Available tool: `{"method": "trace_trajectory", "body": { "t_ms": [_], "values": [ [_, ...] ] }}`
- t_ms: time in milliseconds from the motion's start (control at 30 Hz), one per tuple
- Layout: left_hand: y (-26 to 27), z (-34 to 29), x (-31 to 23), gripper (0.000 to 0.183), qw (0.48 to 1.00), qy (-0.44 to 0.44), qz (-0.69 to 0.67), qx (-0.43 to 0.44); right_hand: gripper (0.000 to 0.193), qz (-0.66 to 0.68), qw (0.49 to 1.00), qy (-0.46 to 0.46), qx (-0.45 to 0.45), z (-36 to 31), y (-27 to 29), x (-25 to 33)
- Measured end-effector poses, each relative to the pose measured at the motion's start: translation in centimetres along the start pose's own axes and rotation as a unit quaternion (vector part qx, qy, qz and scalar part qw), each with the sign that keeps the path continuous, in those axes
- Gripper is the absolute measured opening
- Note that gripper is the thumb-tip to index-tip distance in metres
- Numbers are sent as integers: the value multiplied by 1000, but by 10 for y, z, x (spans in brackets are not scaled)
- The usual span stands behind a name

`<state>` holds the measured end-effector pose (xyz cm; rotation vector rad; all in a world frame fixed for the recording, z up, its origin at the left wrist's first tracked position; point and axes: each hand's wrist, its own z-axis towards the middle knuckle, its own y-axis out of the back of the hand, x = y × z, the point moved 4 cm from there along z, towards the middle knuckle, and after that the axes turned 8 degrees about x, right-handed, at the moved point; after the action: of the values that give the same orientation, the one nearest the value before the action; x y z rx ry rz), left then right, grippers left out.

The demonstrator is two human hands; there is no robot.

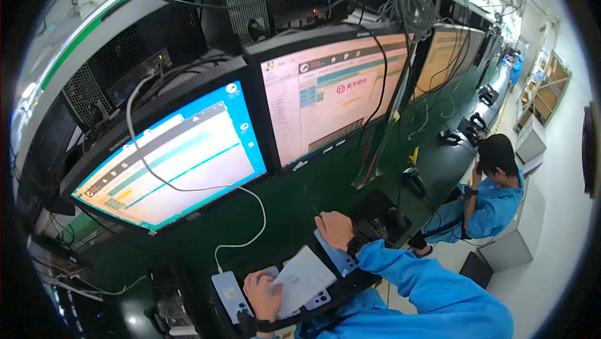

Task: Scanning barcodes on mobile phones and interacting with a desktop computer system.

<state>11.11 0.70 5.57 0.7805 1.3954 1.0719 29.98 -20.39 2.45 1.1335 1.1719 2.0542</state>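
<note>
Low in the middle, my left hand (263, 295) is closed at the edge of a white sheet (305, 281), which looks like paper and lies over some phones. A light-blue phone (230, 298) lies just left of that hand, with a white cable (264, 217) at its top end. Part of another phone (318, 300) shows under the sheet's lower edge. My right hand (336, 229) curls its fingers above a further blue phone (341, 261); a thin dark tip shows by the fingertips, too small to name.
Two lit monitors (181, 157) (341, 88) stand behind the green bench (300, 192), with cables hanging before them. A handheld scanner (413, 182) stands to the right. Beyond it, a co-worker in blue (494, 204) sits along the bench. Dark equipment (172, 298) lies at left.
</note>
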Motion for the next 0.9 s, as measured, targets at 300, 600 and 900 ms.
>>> {"method": "trace_trajectory", "body": {
  "t_ms": [300,600,900],
  "values": [
    [77,-50,59,29,863,198,-459,71,23,91,989,-102,59,-16,31,-3],
    [94,-54,86,47,983,141,62,-104,17,163,959,-229,33,-117,-52,-161],
    [19,-26,-59,32,953,-73,-215,201,23,384,904,-161,93,-204,-203,-321]
  ]
}}
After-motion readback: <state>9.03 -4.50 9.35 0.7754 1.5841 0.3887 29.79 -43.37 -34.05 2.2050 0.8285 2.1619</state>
